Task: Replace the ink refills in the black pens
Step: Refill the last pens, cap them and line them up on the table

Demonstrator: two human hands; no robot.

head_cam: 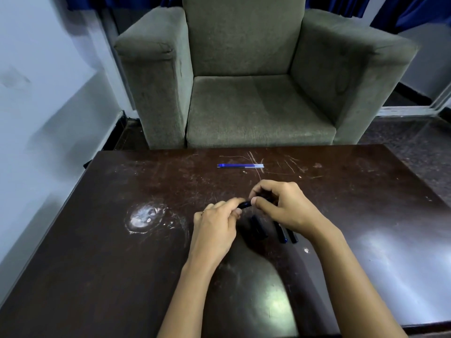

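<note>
Two hands shared one black pen (247, 204) above the middle of the dark table (122, 264). My left hand (214, 230) pinched its near end between thumb and fingertips, and my right hand (280, 206) curled shut round the other end, thumb pressed on top. I judged that I held it so, one hand on each half, to twist the barrel apart and reach the old refill; whether it had loosened I could not tell, since my fingers hid the joint.

Just below my right hand, at about five o'clock from the grip, the other black pens (280, 231) lay side by side on the table, within easy reach for their turn. At twelve o'clock, well apart near the far edge, the blue refills (240, 165) lay together, clear of my hands. Beyond them stood a grey armchair (244, 81).
</note>
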